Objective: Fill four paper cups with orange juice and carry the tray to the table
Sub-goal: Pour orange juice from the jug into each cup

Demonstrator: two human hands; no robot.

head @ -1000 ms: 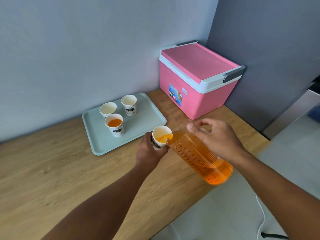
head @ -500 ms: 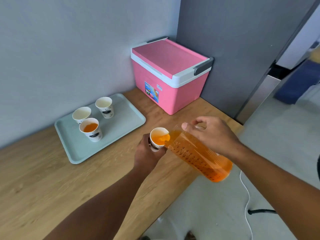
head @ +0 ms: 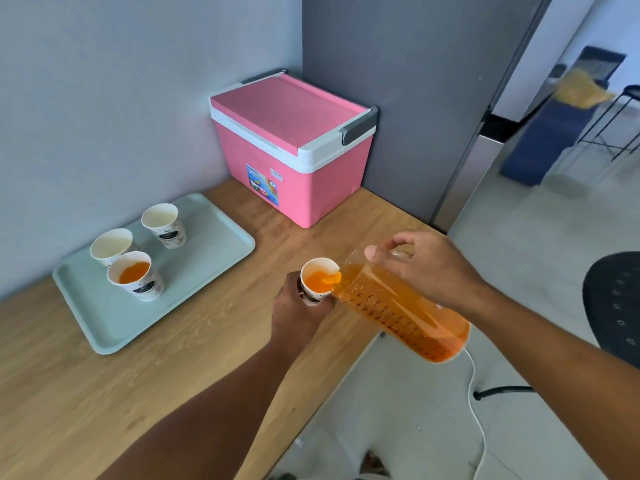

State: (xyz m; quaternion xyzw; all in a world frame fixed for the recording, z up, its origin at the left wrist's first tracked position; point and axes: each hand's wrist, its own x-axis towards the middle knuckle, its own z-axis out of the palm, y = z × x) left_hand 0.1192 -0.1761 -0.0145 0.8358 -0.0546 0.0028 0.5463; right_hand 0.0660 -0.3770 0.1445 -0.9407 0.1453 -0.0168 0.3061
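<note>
The right hand [head: 429, 268] grips the measuring jug [head: 401, 310], tilted with its spout down-left at the upright paper cup [head: 317, 280], which the left hand [head: 298, 313] clasps.

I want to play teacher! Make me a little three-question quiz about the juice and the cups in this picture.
1. True or false: the pink cooler has its lid open.
2. How many cups stand on the tray? A) two B) three C) four
3. Fill in: the right hand tips the jug into the cup held by the ____ hand.

Key
1. False: the lid is shut.
2. B: the filled cup and two empty cups.
3. left
</note>
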